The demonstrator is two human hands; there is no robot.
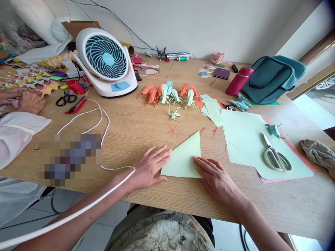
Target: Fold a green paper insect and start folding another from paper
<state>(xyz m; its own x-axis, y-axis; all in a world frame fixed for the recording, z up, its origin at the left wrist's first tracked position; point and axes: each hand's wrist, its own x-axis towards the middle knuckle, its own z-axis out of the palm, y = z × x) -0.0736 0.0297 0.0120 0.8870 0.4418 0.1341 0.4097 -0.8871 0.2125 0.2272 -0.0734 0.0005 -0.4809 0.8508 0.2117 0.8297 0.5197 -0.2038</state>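
A pale green paper sheet (pixel 184 158), folded to a triangle, lies flat on the wooden table (pixel 125 129) in front of me. My left hand (pixel 151 164) rests palm down, its outstretched fingertips at the paper's left edge. On the right edge lie the extended fingers of my right hand (pixel 213 172). Beyond the paper stand several orange and pale folded paper figures (pixel 164 94), with a small green one (pixel 174 113) nearer to me. Loose green paper pieces (pixel 213 108) lie to their right.
Scissors (pixel 276 157) lie on large green sheets (pixel 243 139) at right. A pink bottle (pixel 239 81) and a teal bag (pixel 272 80) stand behind. A white fan (pixel 106 62) stands back left. A white cable (pixel 104 122) crosses the table and my left forearm. Another person's hands (pixel 30 101) are at far left.
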